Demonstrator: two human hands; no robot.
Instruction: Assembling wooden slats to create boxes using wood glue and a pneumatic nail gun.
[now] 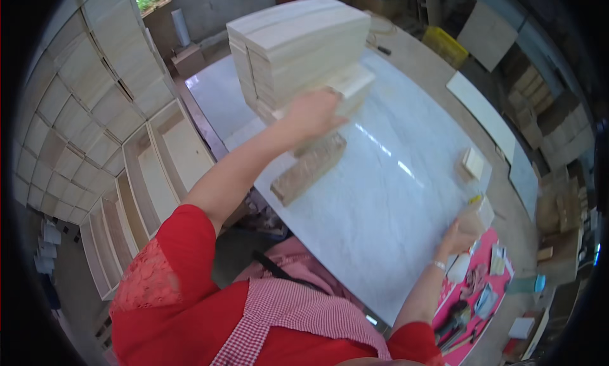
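Head view: left hand (315,112) fingers grip pale plank (342,86); right hand (458,236) holds small block (477,217).

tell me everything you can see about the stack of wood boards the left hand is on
The stack of pale wood boards stands at the far left of the white marble-look table. The boards look like smooth, unfinished light wood, cut to the same size and piled flat in neat layers, forming a tall block. One board near the bottom juts out to the right. The left hand presses against its lower front side. A rough brownish block lies just before it.
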